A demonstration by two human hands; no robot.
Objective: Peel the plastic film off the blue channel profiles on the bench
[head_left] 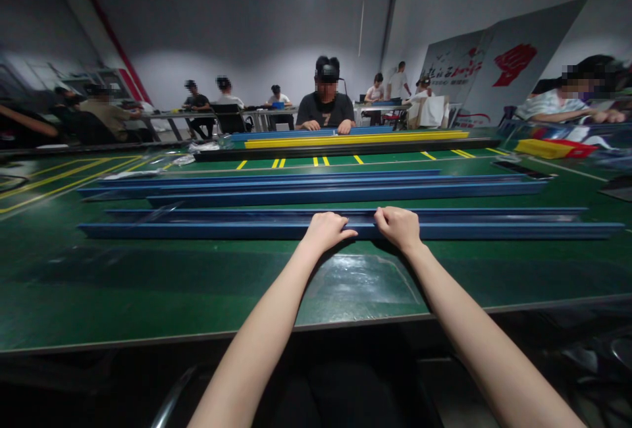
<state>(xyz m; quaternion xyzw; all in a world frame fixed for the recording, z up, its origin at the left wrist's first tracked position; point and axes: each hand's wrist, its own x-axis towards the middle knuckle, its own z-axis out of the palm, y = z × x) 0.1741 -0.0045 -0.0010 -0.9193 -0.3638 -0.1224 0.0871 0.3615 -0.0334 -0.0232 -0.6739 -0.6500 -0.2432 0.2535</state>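
Note:
A long blue channel-shaped strip (pixel 197 231) lies crosswise before me on the green table, its hollow side facing up. My left hand (pixel 324 230) is closed over its near wall near the middle, the thumb pointing right along the front. A short gap to the right, my right hand (pixel 399 225) is curled over the same wall, with its fingertips hidden inside the channel. A clear plastic sheet (pixel 355 280) lies flat on the table between my forearms.
More blue strips (pixel 345 192) lie parallel beyond mine. Farther back are a yellow strip (pixel 355 139) and a black strip (pixel 395 149). Across the table a person (pixel 326 108) handles another blue strip. A phone (pixel 521 170) and a yellow tray (pixel 546 147) sit at right.

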